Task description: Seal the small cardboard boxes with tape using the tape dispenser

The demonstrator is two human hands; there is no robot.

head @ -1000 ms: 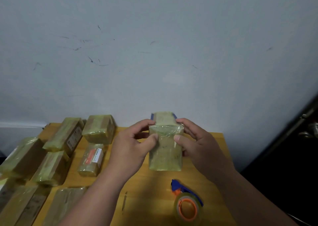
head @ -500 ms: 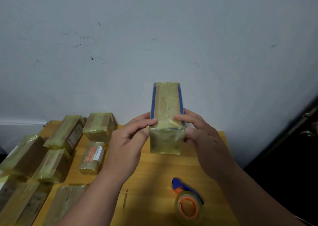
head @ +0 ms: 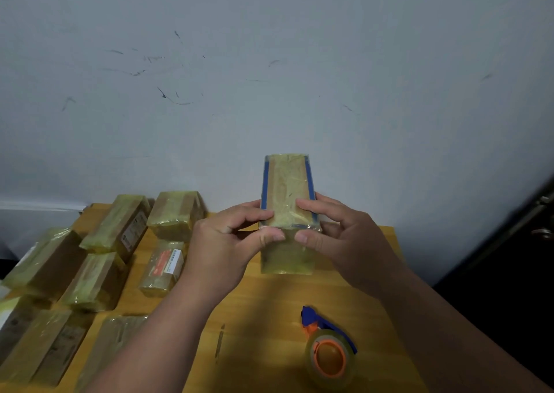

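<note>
Both hands, left hand (head: 227, 243) and right hand (head: 338, 237), pinch the taped box (head: 287, 201) above the table (head: 263, 302), well behind the tape dispenser (head: 328, 353) — pressing tape flat, prob. Next: put it w/ sealed boxes (head: 99, 278) at left, take 1 more.

A makeshift packing corner in a plain room: a yellow wooden worktop (head: 269, 308) against a scuffed grey-white painted wall (head: 269, 63), crowded with tape-wrapped brown cardboard parcels (head: 117, 225).

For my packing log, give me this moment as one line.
left hand: holds box | right hand: holds box | box: taped, lifted | tape dispenser: on table
</note>
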